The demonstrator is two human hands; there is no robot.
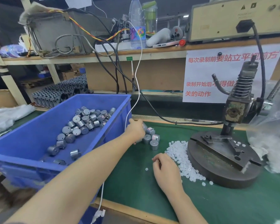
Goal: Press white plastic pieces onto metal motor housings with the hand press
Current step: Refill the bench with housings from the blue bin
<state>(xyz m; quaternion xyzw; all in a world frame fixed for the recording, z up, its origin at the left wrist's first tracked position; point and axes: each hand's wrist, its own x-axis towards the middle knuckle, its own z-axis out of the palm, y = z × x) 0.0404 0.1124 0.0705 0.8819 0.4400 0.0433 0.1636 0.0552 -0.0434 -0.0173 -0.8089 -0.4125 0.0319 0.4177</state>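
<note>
Nearest you, on the green mat [144,199], your right hand [166,170] sits w/ fingers curled in at the edge of the white plastic pieces [183,160]. Can't tell if it's pinching one. The pieces are small, round, milky-white caps, heaped against the front-left of the hand press [217,159], w/ a few strays on the mat, one just left of your rt hand. The press has a heavy, round, dark base w/ a slotted steel plate on top and a rusty head w/ a spring above it.

Farther out, your left hand [136,130] reaches over a small cluster of metal motor housings [152,139] standing on the mat, between the blue bin [23,165] and the caps. Fingers bent down onto them, blurred, so grip unclear. The housings are short, silvery cylinders, some w/ a printed label. Many more lie loose in the bin.

Beyond, a water bottle [137,23] stands on the shelf.
</note>
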